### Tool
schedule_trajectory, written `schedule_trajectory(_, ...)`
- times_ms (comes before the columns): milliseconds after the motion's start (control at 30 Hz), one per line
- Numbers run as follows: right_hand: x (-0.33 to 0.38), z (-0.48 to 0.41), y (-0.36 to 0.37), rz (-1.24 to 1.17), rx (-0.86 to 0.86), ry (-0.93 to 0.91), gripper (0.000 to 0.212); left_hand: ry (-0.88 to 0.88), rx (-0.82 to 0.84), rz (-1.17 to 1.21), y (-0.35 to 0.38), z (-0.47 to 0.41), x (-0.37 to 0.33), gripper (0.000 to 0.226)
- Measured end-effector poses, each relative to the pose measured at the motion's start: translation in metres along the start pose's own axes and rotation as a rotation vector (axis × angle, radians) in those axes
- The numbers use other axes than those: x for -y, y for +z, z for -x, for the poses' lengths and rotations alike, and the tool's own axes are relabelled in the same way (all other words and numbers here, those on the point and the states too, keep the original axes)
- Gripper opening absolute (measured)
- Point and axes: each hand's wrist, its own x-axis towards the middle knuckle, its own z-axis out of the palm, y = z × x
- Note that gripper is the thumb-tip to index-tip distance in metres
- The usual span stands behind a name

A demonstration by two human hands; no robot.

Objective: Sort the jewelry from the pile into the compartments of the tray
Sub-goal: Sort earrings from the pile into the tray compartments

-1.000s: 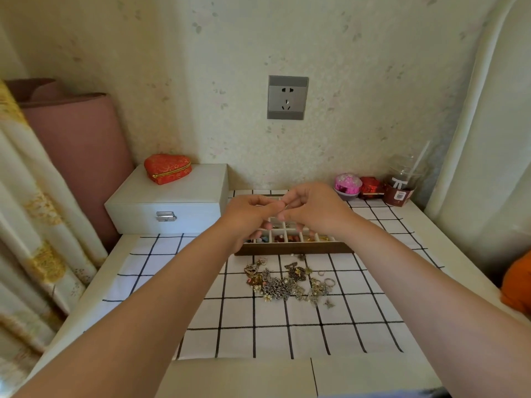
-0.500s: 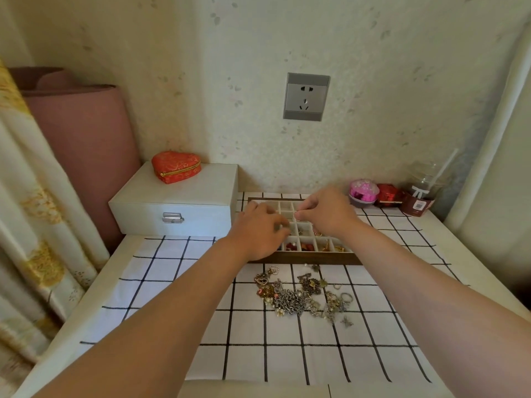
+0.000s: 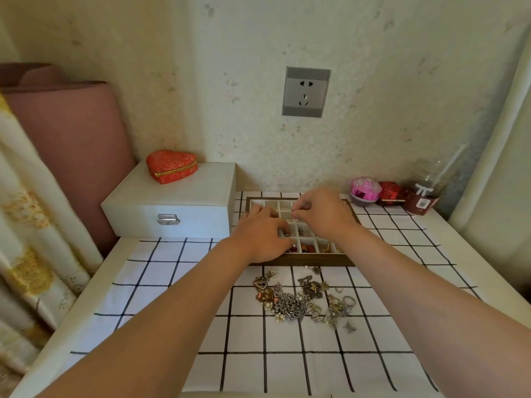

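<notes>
Over checked cloth (image 3: 161, 297), left hand (image 3: 260, 234) and right hand (image 3: 324, 214) lowered to tray (image 3: 316, 261).

left: white box (image 3: 172, 208) is standing beside the tray (image 3: 316, 261), blocking that side | front: pile (image 3: 301, 304) is lying near the tray wall | right: cloth (image 3: 402, 254) is lying bare up to small containers (image 3: 365, 189) | above: left hand (image 3: 258, 234) and right hand (image 3: 324, 215), pinching a small piece (image 3: 295, 216), are covering most cells

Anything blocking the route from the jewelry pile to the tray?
Nothing visible stands between jewelry pile and tray. Over the tray, the left hand covers its left compartments, the right hand its rear-middle ones.
</notes>
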Motion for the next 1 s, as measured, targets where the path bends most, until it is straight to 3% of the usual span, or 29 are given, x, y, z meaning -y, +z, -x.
schedule_trajectory(133, 0.002, 0.003, -0.001, 0.089, 0.063, -0.079, 0.008, 0.024, 0.006, 0.064, -0.002, 0.002, 0.006, 0.046)
schedule_trajectory(300, 0.004, 0.006, 0.001, 0.201, 0.133, -0.132, 0.007, -0.018, -0.076, 0.313, -0.004, 0.007, 0.014, 0.039)
schedule_trajectory(500, 0.004, 0.007, 0.008, 0.243, 0.163, -0.218, 0.010, 0.024, -0.099, 0.331, 0.001, 0.009, 0.014, 0.030)
schedule_trajectory(700, 0.004, 0.009, -0.001, 0.044, 0.003, -0.159, 0.008, 0.074, -0.106, 0.242, 0.003, 0.011, 0.015, 0.029)
schedule_trajectory(867, 0.004, 0.016, -0.008, 0.188, 0.124, -0.147, 0.029, 0.127, -0.053, -0.009, 0.006, 0.011, 0.010, 0.040)
schedule_trajectory(1000, 0.003, 0.022, -0.003, 0.311, 0.186, -0.217, 0.033, 0.104, -0.101, 0.079, 0.004, 0.011, 0.009, 0.035)
